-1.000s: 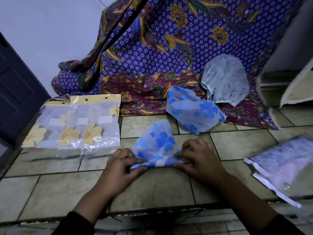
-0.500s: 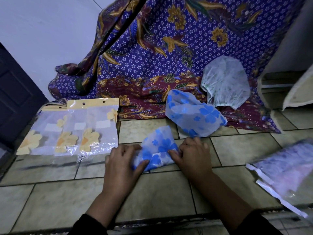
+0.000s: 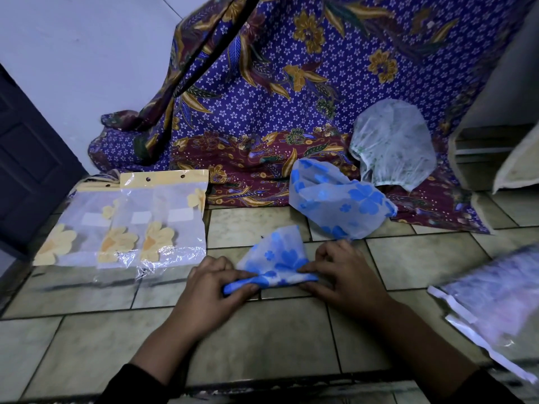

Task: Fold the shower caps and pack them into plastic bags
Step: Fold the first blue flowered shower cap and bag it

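A partly folded shower cap with blue flowers (image 3: 277,258) lies on the tiled floor between my hands. My left hand (image 3: 213,290) grips its near left corner with curled fingers. My right hand (image 3: 344,275) pinches the near right edge. Behind it lies an unfolded blue-flowered cap (image 3: 341,202). A pale cap with green print (image 3: 393,144) rests on the patterned cloth farther back. Plastic bags with yellow flowers (image 3: 128,225) lie flat at the left. Another filled clear bag (image 3: 495,304) lies at the right.
A purple and maroon batik cloth (image 3: 262,112) hangs down and spreads over the floor at the back. A dark door (image 3: 26,158) stands at the left. White shelving (image 3: 495,147) is at the right. The floor (image 3: 262,339) has beige tiles.
The camera and hands shifted slightly. The blue cap, bunched up half a second ago, is spread flatter again with both hands holding its near edge.
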